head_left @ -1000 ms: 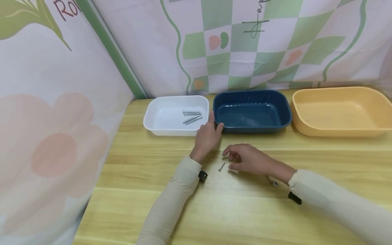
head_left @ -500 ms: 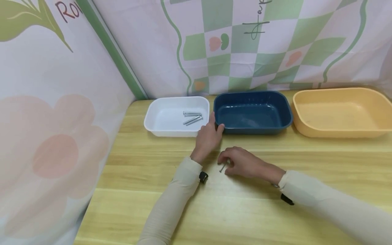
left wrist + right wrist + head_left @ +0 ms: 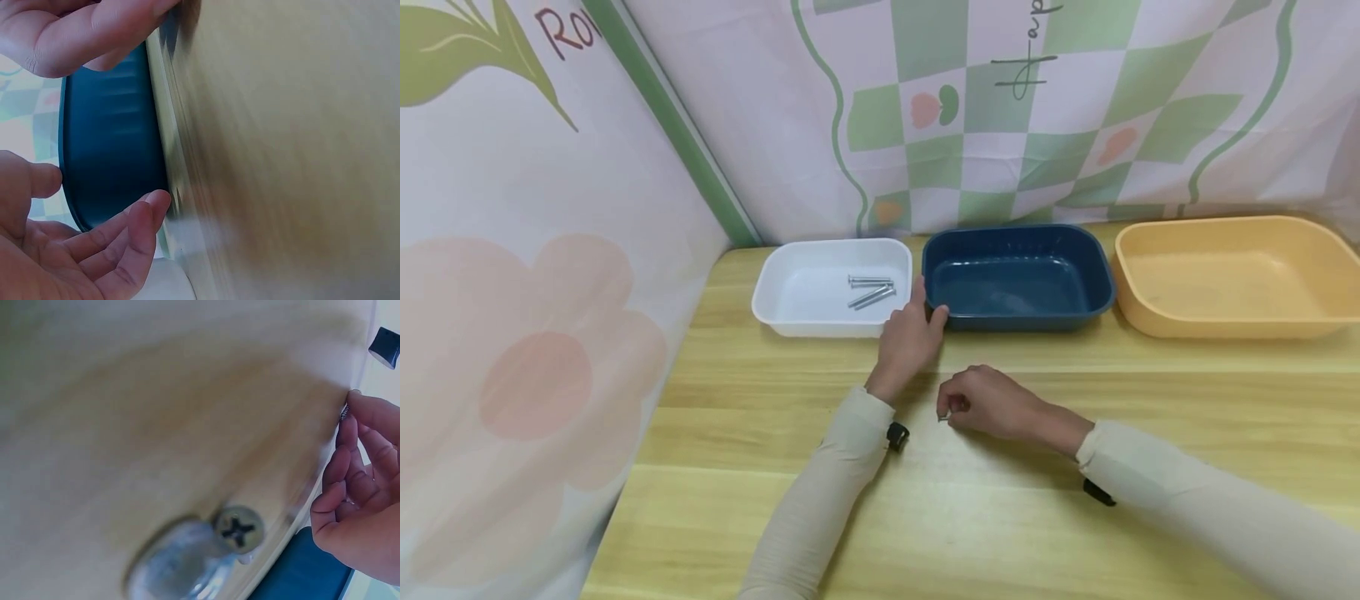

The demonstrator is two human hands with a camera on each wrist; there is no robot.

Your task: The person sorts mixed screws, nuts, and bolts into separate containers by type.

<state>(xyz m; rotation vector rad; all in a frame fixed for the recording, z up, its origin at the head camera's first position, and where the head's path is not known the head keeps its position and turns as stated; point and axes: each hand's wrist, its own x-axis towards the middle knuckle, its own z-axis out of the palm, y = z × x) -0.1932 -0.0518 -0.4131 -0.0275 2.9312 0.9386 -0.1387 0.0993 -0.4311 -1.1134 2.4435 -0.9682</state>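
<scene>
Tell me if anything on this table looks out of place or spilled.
Only one thing stands out: a loose screw lies on the bare wooden table near the right hand, outside the trays. The white tray holds three long bolts; nothing looks spilled or damaged.

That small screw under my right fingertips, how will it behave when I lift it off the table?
The small screw looks stiff and light, thin metal pinched by the right hand. Its round shank would probably roll on the smooth wooden table if dropped. Being tiny and smooth, it may slip from the fingertips.
</scene>
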